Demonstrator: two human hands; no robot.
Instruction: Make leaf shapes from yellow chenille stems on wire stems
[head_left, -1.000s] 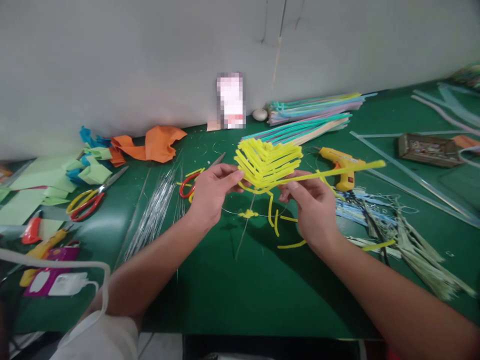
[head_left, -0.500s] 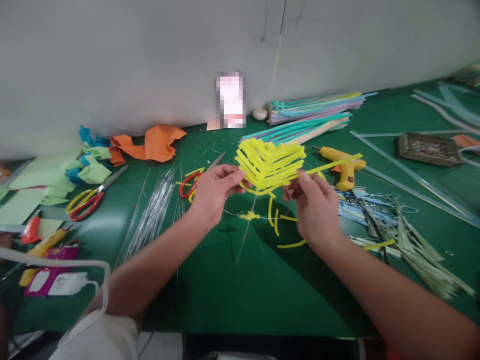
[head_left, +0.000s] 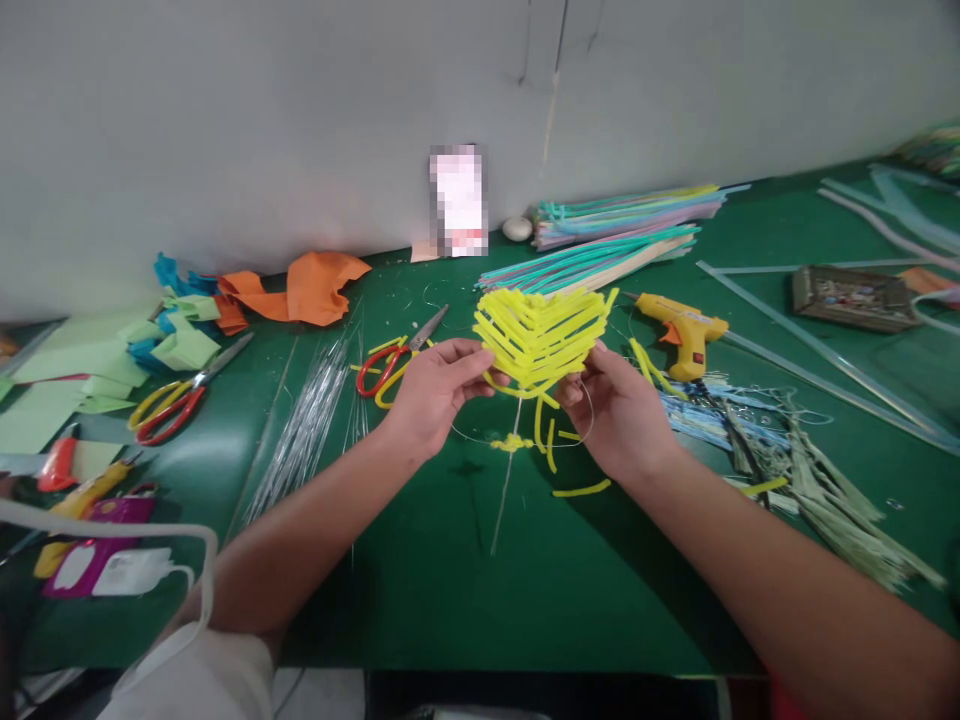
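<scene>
Okay, left hand [head_left: 439, 398] grip pinching left edge of yellow leaf-shaped fuzzy-strip piece [head_left: 534, 335], up over green worktop [head_left: 420, 610]. Loose yellow strip end [head_left: 612, 297] now points up, not rightward, so probably bent inward. Right hand [head_left: 622, 405] grip pinching lower right edge.

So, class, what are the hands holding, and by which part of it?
A yellow chevron-patterned pipe-cleaner piece: the left hand pinches its lower left edge, and the right hand grips its lower right edge.
</scene>
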